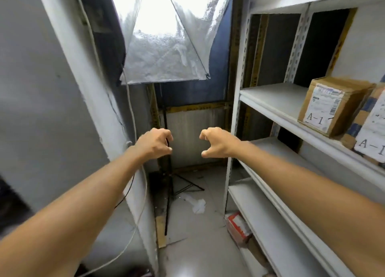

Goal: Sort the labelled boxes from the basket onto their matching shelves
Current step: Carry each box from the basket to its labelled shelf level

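Both my arms stretch forward into the narrow aisle. My left hand (155, 144) and my right hand (216, 142) hover side by side at mid-height, fingers curled but apart, holding nothing. On the white shelf unit (277, 108) to the right, a brown cardboard box marked A-1 (333, 105) stands on the upper-middle shelf. Beside it at the frame's right edge is a second box with an A-1 label (370, 135). The basket is not in view.
A softbox light (166, 45) on a black tripod stand (169, 183) fills the end of the aisle. A grey wall and white post (100, 101) with cables close off the left. A small red-and-white box (237, 227) lies on the floor under the lowest shelf.
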Demonstrator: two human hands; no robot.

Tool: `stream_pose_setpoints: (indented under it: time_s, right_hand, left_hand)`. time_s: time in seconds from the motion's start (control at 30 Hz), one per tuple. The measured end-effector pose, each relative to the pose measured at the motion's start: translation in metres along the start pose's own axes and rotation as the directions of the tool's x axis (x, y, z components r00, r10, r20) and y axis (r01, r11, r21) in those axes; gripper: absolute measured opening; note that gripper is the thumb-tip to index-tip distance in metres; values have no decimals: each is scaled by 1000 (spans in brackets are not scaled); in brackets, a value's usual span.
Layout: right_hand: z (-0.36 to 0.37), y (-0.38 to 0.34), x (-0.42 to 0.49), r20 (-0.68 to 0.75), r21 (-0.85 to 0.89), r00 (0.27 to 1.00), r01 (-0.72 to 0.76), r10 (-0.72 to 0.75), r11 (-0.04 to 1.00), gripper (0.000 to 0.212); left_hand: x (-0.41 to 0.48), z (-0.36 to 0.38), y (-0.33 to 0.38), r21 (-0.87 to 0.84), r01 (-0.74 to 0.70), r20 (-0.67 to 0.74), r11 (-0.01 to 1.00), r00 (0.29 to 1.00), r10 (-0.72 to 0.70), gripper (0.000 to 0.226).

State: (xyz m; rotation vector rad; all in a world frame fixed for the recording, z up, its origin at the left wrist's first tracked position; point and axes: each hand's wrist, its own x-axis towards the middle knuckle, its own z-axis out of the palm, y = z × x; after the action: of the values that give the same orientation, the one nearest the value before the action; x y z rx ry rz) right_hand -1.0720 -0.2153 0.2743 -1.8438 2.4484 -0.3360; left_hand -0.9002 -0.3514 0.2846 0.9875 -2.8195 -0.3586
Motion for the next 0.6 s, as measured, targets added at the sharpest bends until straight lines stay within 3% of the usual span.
stream_pose_setpoints:
  time_s: [0.13, 0.27, 0.47, 0.6]
  right_hand:
    - [22, -81, 3, 100, 53, 977, 183, -188, 982, 60]
    - [45, -176, -19, 176, 80, 901, 390, -398, 917, 62]
    - [103, -316, -105, 282, 160, 712, 626, -643, 763, 57]
    - [127, -406, -180, 332, 210, 526, 768, -783, 605, 37]
  left_hand:
    - [-83, -10, -58, 23, 197, -21, 980, 980, -197, 34]
    - [-190, -11, -103, -31, 405, -44, 914, 913, -406, 34]
    - [-396, -5, -134, -4, 643, -20, 766, 766, -643, 35]
    - [-535, 1, -126, 1, 762, -49, 648, 647, -761, 34]
